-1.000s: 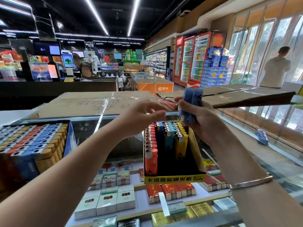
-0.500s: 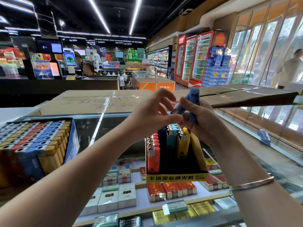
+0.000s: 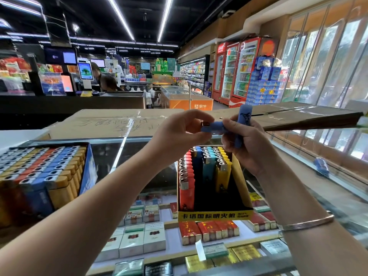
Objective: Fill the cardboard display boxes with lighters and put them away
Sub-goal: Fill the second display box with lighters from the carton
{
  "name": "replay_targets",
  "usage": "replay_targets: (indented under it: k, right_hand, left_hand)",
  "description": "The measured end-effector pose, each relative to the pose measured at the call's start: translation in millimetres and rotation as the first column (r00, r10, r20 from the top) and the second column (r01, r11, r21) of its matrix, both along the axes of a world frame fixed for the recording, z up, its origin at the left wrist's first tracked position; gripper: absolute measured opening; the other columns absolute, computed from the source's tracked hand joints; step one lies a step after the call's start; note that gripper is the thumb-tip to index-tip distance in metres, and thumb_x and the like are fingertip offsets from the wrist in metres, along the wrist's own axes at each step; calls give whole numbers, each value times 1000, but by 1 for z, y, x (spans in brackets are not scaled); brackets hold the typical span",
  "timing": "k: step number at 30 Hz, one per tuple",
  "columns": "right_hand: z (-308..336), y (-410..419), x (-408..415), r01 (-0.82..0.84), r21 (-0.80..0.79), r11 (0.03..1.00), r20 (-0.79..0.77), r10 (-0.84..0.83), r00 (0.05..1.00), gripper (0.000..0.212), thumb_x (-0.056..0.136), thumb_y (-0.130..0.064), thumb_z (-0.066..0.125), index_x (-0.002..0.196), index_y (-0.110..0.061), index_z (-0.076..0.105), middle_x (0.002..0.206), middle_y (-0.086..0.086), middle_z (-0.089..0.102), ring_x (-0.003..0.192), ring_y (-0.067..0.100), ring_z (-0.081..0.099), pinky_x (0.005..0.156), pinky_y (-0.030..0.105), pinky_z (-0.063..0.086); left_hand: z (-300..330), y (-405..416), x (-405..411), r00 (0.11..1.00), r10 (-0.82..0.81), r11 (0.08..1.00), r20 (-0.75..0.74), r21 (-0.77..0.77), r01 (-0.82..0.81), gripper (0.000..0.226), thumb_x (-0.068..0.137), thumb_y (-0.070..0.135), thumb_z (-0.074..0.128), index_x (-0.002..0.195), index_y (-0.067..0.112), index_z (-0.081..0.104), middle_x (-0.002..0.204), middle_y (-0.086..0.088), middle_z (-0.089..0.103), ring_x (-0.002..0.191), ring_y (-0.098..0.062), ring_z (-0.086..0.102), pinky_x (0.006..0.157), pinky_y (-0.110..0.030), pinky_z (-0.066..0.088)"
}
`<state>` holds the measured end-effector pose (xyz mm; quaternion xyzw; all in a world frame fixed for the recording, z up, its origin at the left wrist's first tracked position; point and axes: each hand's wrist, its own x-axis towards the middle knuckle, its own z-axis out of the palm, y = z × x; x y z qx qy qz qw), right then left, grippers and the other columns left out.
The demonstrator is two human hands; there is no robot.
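Note:
A black and yellow cardboard display box (image 3: pixel 215 215) stands on the glass counter, part filled with rows of red, dark blue, light blue and yellow lighters (image 3: pixel 207 166). Above it my right hand (image 3: pixel 251 148) grips a bundle of blue lighters (image 3: pixel 243 124) held upright. My left hand (image 3: pixel 179 134) pinches a single blue lighter (image 3: pixel 212 127) lying sideways, its metal end near my fingertips and its other end against the bundle. A second, full display box of lighters (image 3: pixel 39 172) sits at the left.
Flattened cardboard sheets (image 3: pixel 111 124) lie across the back of the glass counter (image 3: pixel 163 176). Cigarette packs (image 3: pixel 143 238) fill the shelf under the glass. A small blue object (image 3: pixel 321 167) lies on the counter at the right. A person stands behind the far checkout counter.
My left hand has drawn one blue lighter sideways out of the bundle in my right hand. Both hands stay above the display box.

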<state>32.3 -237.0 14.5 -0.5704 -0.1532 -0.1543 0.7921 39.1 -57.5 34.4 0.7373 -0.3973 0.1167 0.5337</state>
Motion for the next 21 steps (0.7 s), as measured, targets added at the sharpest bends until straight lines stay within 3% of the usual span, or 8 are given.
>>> replay_targets:
  k: [3, 6, 8, 10, 12, 14, 17, 21]
  right_hand:
    - [0, 0, -1, -21, -45, 999, -41, 19, 999, 16, 72, -19, 68, 73, -11, 54, 59, 8, 60, 40, 16, 50, 38, 20, 41]
    - [1, 1, -2, 35, -50, 998, -73, -38, 997, 14, 76, -19, 67, 74, -11, 55, 63, 8, 60, 44, 17, 53, 40, 23, 44]
    - [1, -1, -2, 170, -65, 983, -109, -177, 978, 13, 82, -16, 65, 73, -13, 57, 61, 3, 60, 47, 15, 54, 42, 23, 45]
    - [1, -3, -3, 289, -124, 949, -134, -305, 943, 14, 88, -17, 60, 75, -13, 56, 57, 0, 61, 47, 12, 55, 43, 22, 45]
    - [0, -6, -3, 357, -153, 922, -149, -378, 914, 16, 90, -19, 58, 76, -14, 54, 57, 0, 61, 46, 11, 55, 46, 22, 45]
    - [0, -7, -3, 388, -155, 908, -166, -412, 896, 16, 91, -20, 58, 76, -15, 54, 59, 1, 60, 48, 11, 55, 49, 24, 45]
    - [0, -5, -2, 383, -156, 910, -177, -407, 896, 15, 91, -20, 57, 77, -15, 53, 60, 1, 60, 49, 11, 55, 50, 25, 46]
    - [-1, -5, -2, 386, -155, 909, -171, -409, 896, 15, 91, -20, 57, 78, -14, 53, 59, 1, 59, 47, 11, 55, 47, 23, 46]
  left_hand:
    - [1, 3, 4, 999, 46, 998, 12, -35, -45, 27, 83, 8, 64, 96, 32, 60, 79, 7, 66, 72, -5, 62, 68, -20, 54]
    - [2, 3, 6, 996, 87, 996, -6, -22, -88, 27, 87, 8, 60, 96, 33, 59, 88, 0, 66, 84, -20, 64, 80, -38, 55]
    - [4, 5, 6, 995, 96, 995, -14, 12, -96, 29, 87, 4, 58, 94, 31, 60, 90, -3, 65, 85, -30, 63, 80, -43, 54]
    - [7, 9, 7, 995, 98, 991, 3, 94, -98, 30, 86, 1, 57, 90, 31, 60, 87, 0, 64, 76, -29, 60, 71, -33, 54]
    - [11, 14, 8, 993, 106, 971, 44, 211, -113, 31, 86, 3, 57, 86, 33, 59, 83, 3, 62, 64, -12, 56, 55, -19, 49]
    - [14, 17, 9, 985, 134, 941, 104, 299, -160, 22, 87, 9, 58, 90, 30, 62, 78, 5, 63, 53, -1, 50, 47, -15, 43]
    - [20, 21, 8, 960, 169, 898, 222, 368, -243, 15, 85, 22, 62, 99, 19, 65, 70, 10, 61, 54, -9, 55, 53, -22, 48]
    - [22, 21, 7, 858, 220, 836, 464, 364, -411, 19, 82, 39, 59, 89, 23, 67, 59, 18, 52, 43, 0, 46, 43, -10, 35]
